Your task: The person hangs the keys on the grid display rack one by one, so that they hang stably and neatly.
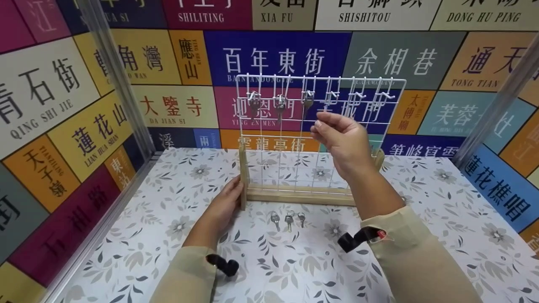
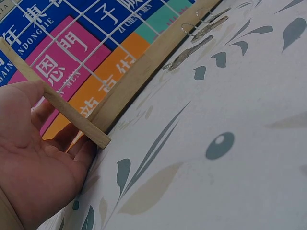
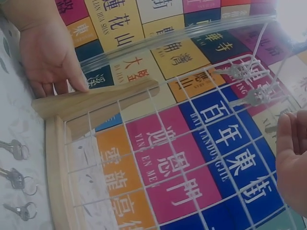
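A white wire key rack (image 1: pixel 294 136) stands upright on a wooden base (image 1: pixel 294 195). My left hand (image 1: pixel 226 198) grips its left wooden foot (image 2: pixel 72 112), thumb on one side and fingers round the other. Three bunches of keys hang from the hooks on the left: a first (image 1: pixel 254 102), a second (image 1: pixel 281 103) and a third (image 1: pixel 308 101). My right hand (image 1: pixel 346 141) is raised before the grid, just below and right of the third bunch. Its fingers are loosely bent, with nothing seen between them. Bare hooks (image 1: pixel 358 97) continue to the right.
Three more small key bunches, a left one (image 1: pixel 275 219), a middle one (image 1: pixel 289 220) and a right one (image 1: pixel 301 219), lie on the flowered tabletop (image 1: pixel 269 269) before the base. Behind rises a wall of coloured signs (image 1: pixel 278 54), with clear posts (image 1: pixel 122 75) at the corners.
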Tool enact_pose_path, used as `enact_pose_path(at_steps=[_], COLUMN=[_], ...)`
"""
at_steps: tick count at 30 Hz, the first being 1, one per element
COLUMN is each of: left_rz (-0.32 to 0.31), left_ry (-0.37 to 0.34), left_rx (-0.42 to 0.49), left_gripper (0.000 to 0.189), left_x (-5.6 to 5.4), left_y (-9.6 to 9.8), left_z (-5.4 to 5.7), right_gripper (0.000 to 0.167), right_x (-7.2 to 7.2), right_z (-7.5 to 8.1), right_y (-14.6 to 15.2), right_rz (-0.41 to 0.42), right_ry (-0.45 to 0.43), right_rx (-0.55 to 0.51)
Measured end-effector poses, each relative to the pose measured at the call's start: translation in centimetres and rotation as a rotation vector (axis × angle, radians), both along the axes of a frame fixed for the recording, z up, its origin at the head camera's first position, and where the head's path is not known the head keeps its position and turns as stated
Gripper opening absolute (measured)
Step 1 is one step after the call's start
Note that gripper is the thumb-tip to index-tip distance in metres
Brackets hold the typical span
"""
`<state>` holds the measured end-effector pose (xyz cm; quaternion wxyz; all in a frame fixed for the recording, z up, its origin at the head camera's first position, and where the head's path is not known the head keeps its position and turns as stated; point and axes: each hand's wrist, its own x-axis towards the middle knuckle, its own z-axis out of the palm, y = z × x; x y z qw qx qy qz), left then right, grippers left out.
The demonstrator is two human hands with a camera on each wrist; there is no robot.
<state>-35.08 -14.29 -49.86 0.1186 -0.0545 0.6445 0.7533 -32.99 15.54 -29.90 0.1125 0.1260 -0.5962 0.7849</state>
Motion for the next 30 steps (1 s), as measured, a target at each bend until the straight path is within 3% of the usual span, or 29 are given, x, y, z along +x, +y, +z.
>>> enact_pose_path(at_steps=[9,15,19,26,30], left_rz=[-0.01,-0.009,-0.013,-0.01,-0.014], left_ry=[-0.022,-0.023,-0.028,-0.018,0.012], left_rx=[-0.016,-0.013,-0.016,-0.002,-0.016], left_gripper=[0.055,0.056,0.056,0.055,0.056], left_x=[0.1,0.0,0.1,0.0,0.0], left_y=[-0.1,-0.1,-0.1,-0.1,-0.1], left_z=[0.2,0.2,0.3,0.3,0.3], right_gripper=[0.016,0.029,0.026,0.021,0.028], right_x=[-0.4,-0.3,-0.3,-0.7,-1.0], right_z=[-5.9,-9.7,-11.9,-14.8,-15.8], right_y=[0.9,1.2,1.4,2.1,2.6], right_rz=[0.09,0.141,0.165,0.166,0.167], right_ry=[-0.132,-0.193,-0.238,-0.319,-0.34], right_rx=[0.097,0.192,0.274,0.33,0.412])
